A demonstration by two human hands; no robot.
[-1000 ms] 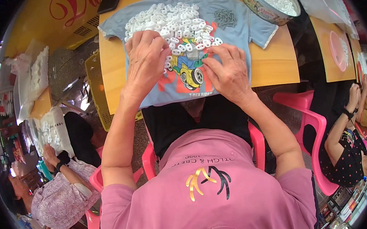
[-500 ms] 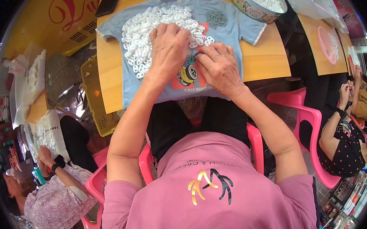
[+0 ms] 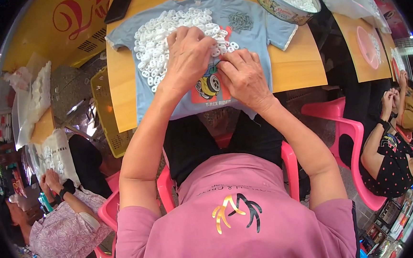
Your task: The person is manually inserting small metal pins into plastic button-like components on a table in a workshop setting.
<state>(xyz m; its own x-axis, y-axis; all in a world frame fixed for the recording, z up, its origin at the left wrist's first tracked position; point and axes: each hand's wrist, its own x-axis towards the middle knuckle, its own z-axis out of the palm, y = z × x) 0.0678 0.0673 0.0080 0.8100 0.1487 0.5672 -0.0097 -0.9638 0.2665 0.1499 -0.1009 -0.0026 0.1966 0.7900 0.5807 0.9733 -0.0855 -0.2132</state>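
Note:
A light blue T-shirt [image 3: 166,103] with a printed front lies spread on a wooden table. On it is a heap of small white oval plastic pieces with holes [image 3: 155,41]. My left hand [image 3: 188,58] bends over the heap's near right edge, its fingers curled down and drawn together. Just right of it, my right hand [image 3: 246,76] has its thumb and fingers pinched over the shirt's print, close to a few loose white pieces. Whatever lies between the fingertips of either hand is hidden. A small pile of thin grey metal pieces [image 3: 240,22] sits beyond my right hand.
A round tin [image 3: 282,11] of white pieces stands at the far right of the table [image 3: 298,70]. A dark flat object [image 3: 120,5] lies far left. A yellow crate [image 3: 104,102] is left of the table. Other people work at tables on both sides, with pink chairs [image 3: 350,133] nearby.
The whole view has shifted slightly. Both my hands stay at nearly the same place on the shirt, their fingers still bent; little else differs.

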